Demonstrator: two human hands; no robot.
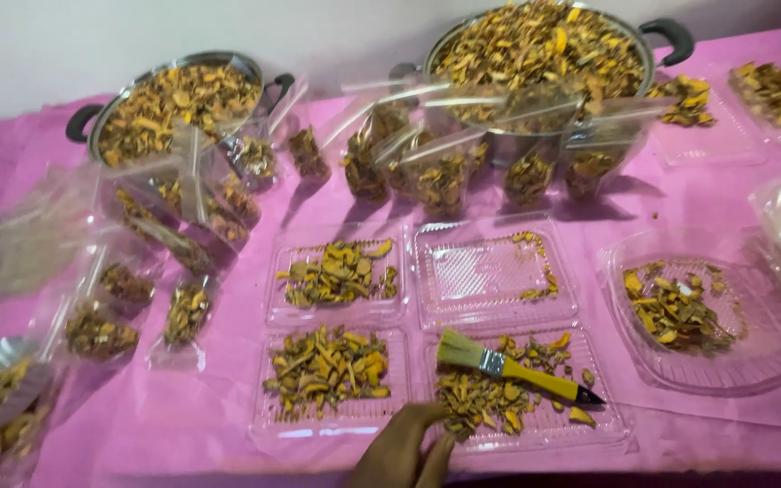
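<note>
One hand (401, 449), can't tell which, pinches at the yellow-brown dried slices (481, 402) in the clear plastic tray (607, 432) just ahead of it, and since the yellow-handled brush (508, 365) lies loose right above, a careless nudge could probably scatter pieces onto the pink tablecloth (183, 425).

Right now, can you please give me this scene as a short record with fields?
Surface: pink table cover
Hand: one hand at the bottom edge, fingers touching the dried yellow-brown pieces in the near right clear plastic tray; which hand it is cannot be told
Tool: paintbrush with yellow handle, lying across that same tray
Other trays: near left tray full; far middle tray almost bare
Pots: left steel pot and right steel pot, both heaped with pieces
Bags: filled clear zip bags in front of the pots
</note>
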